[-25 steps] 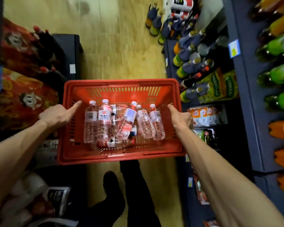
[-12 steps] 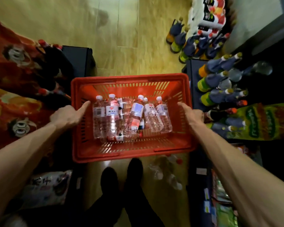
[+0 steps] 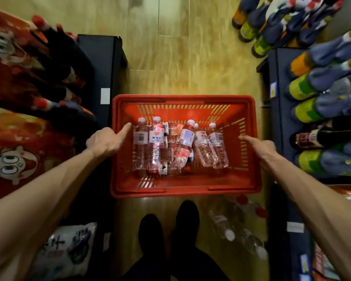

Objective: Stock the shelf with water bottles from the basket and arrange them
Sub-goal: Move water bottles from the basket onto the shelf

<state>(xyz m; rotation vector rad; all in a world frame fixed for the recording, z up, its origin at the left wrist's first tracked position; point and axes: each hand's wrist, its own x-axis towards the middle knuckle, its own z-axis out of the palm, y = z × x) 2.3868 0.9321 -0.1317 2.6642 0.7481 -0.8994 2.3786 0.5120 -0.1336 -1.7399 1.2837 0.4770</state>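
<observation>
A red plastic basket (image 3: pixel 185 190) is held low over the wooden floor, just ahead of my feet. Several clear water bottles (image 3: pixel 206 148) with white caps and white labels lie jumbled inside it. My left hand (image 3: pixel 105 139) grips the basket's left rim, thumb laid over the inside edge. My right hand (image 3: pixel 259 148) grips the right rim the same way. The dark shelf (image 3: pixel 277 118) on the right carries rows of drink bottles.
More clear bottles (image 3: pixel 229 226) lie on the floor by my right foot. A dark shelf unit (image 3: pixel 103 63) stands on the left beside red snack packs (image 3: pixel 18 138). Dark and green-labelled drink bottles (image 3: pixel 304 88) crowd the right shelf. Bare floor lies beyond the basket.
The basket has gone down toward the floor between the shelves, both hands keeping their grip on its rims. My view has tilted down, bringing my feet and the floor bottles into sight.
</observation>
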